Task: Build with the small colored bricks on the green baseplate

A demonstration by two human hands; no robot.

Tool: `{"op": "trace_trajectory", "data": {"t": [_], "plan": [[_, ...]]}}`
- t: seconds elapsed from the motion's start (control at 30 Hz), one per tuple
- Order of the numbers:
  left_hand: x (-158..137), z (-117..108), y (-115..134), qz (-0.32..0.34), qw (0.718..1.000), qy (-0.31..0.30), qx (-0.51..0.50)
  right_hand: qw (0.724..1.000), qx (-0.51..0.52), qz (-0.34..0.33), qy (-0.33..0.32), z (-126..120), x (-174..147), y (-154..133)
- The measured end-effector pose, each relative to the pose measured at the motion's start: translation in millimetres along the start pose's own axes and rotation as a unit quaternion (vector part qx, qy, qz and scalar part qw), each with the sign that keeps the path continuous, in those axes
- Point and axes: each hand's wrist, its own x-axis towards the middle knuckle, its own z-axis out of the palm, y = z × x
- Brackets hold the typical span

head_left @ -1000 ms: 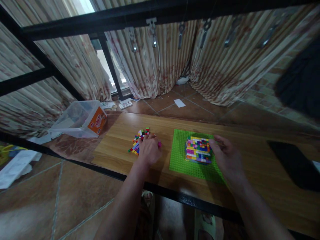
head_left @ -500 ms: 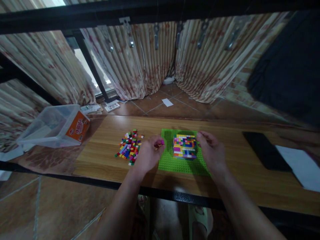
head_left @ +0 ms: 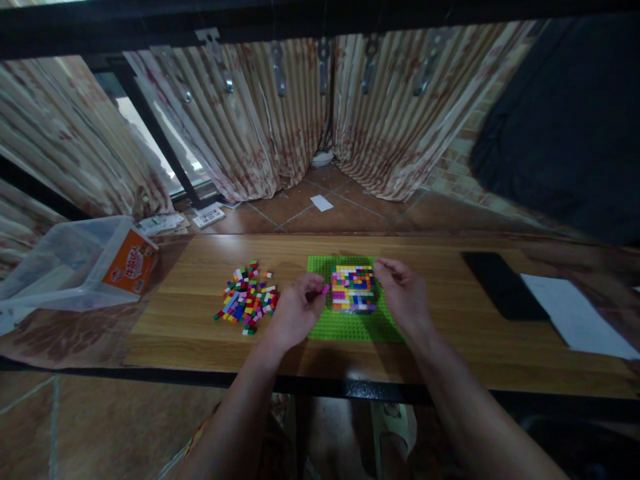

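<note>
A block built of many coloured toy bricks [head_left: 353, 288] stands on a green studded baseplate [head_left: 320, 327] on the wooden table. My left hand [head_left: 300, 308] pinches a small magenta brick [head_left: 325, 289] between thumb and fingertips, just left of the built block. At the block's upper right corner is my right hand [head_left: 404, 293], its thumb and fingers drawn together; whether they grip a piece or only touch the block's side is hidden. Left of my left hand lies a loose pile of small coloured bricks [head_left: 245, 300].
A black flat object [head_left: 503, 287] and a white paper sheet [head_left: 580, 317] lie at the table's right. Beyond its left end sits a clear plastic box [head_left: 70, 267] with an orange label. Striped curtains [head_left: 260, 127] hang behind, over a tiled floor.
My left hand has carried the magenta brick rightward, closer to the built block. My right hand stays by the block's right side. The whole view has shifted, so things appear further left.
</note>
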Motion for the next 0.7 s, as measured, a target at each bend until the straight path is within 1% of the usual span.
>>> {"op": "trace_trajectory", "data": {"t": [0.07,0.27,0.43,0.53,0.7], "plan": [[1.0,-1.2,0.8,-0.002,1.0,-0.001,0.019,1.0,-0.006,0.003,-0.001,-0.1,-0.3,-1.0],[1.6,-2.7,6.2,0.004,0.998,-0.046,0.036,1.0,-0.021,-0.011,-0.001,-0.4,-0.8,-1.7],[0.7,-1.2,3.7,0.022,0.995,-0.07,0.068,1.0,-0.021,-0.01,-0.007,-0.3,-0.4,0.6],[0.3,0.8,3.9,0.041,0.991,-0.068,0.111,1.0,-0.023,-0.012,-0.011,-0.2,0.1,0.1],[0.4,8.2,9.6,0.077,0.977,-0.035,0.194,0.999,-0.037,-0.022,-0.004,-0.4,0.0,-2.8]]}}
